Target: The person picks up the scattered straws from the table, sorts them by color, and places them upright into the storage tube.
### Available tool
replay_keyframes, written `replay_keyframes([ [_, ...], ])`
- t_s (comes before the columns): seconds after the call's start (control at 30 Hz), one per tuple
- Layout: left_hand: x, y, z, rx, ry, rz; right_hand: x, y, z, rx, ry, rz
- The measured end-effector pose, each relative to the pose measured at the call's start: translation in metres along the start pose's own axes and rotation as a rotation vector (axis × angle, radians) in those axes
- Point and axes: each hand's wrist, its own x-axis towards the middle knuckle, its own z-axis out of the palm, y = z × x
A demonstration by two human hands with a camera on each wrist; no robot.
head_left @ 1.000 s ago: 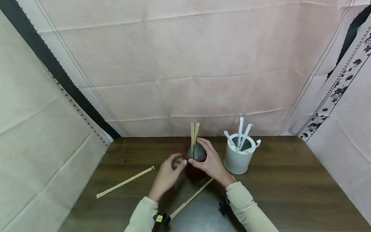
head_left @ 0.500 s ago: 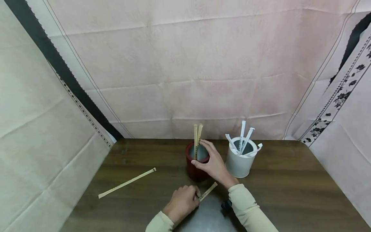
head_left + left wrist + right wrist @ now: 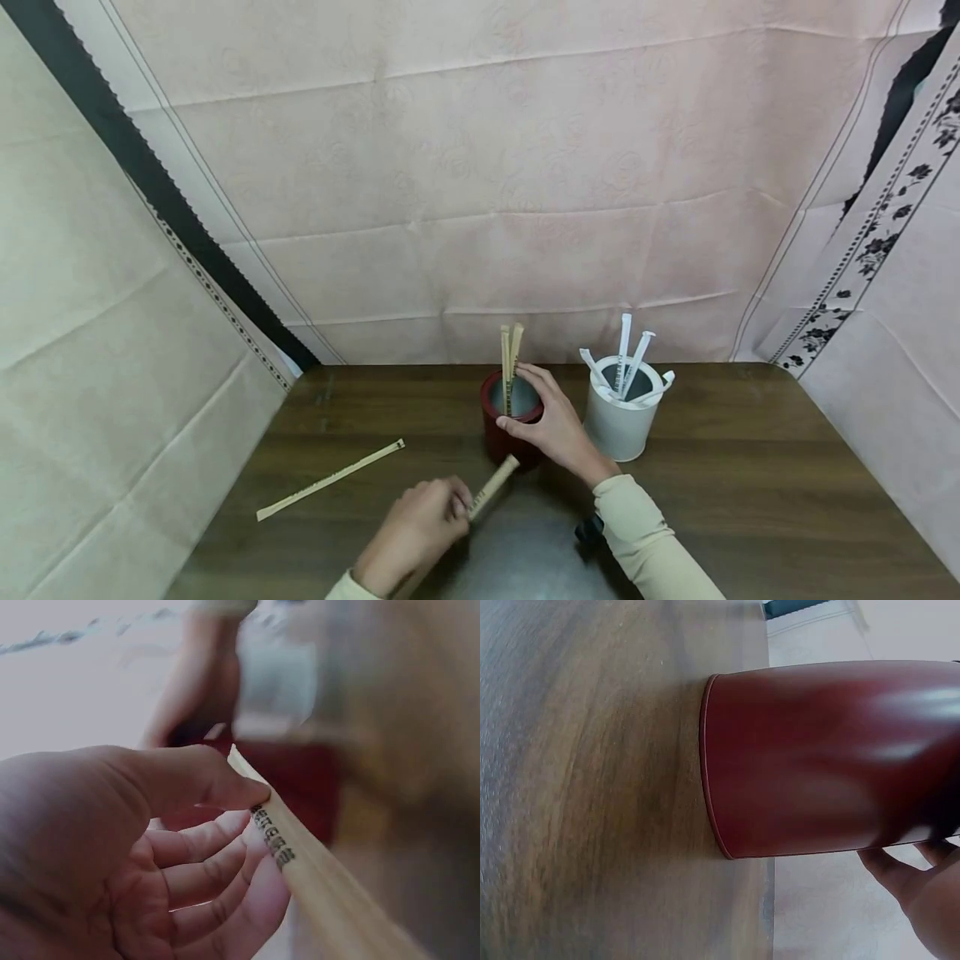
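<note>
My left hand [image 3: 423, 521] pinches a tan paper-wrapped straw [image 3: 493, 487] between thumb and fingers, low over the table and in front of the dark red cup [image 3: 498, 442]. Dark printing shows on its wrapper [image 3: 315, 877] in the left wrist view. My right hand [image 3: 553, 425] holds the cup around its rim, thumb at the near side and fingers toward the back. The cup stands upright, as its base [image 3: 716, 765] on the table shows. A few tan wrapped straws [image 3: 507, 367] stand inside it, their lower ends hidden.
Right of the red cup stands a white cup [image 3: 617, 429] with several white wrapped straws [image 3: 624, 350]. Another tan wrapped straw [image 3: 330, 481] lies at the left of the wooden table [image 3: 712, 500]. Pale cloth [image 3: 480, 150] hangs behind the table.
My left hand has moved from beside the red cup down to the straw lying in front, picked it up, and drawn it left. The right hand has stayed on the cup.
</note>
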Motion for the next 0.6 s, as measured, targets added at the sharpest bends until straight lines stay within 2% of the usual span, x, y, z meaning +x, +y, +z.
replay_keyframes([
  [0.07,-0.001,-0.002,-0.02,-0.074,0.047,-0.007,0.0,0.0,0.0,0.013,-0.002,-0.004],
  [0.17,0.002,0.002,-0.049,-0.245,0.125,-0.015,0.0,0.001,-0.001,0.027,-0.007,-0.001],
  [0.27,0.013,0.015,-0.073,-0.474,0.257,0.013,-0.001,0.001,-0.002,0.038,-0.005,0.005],
  [0.33,0.024,0.026,-0.083,-0.595,0.371,0.055,-0.002,0.002,-0.002,0.039,-0.001,0.01],
  [0.43,0.045,0.04,-0.09,-0.717,0.554,0.142,-0.002,0.002,-0.001,0.033,-0.001,0.01],
  [0.5,0.061,0.045,-0.088,-0.738,0.655,0.194,-0.001,0.002,0.0,0.025,-0.003,0.006],
  [0.6,0.086,0.047,-0.077,-0.716,0.729,0.219,-0.001,0.001,0.001,0.026,-0.007,0.004],
])
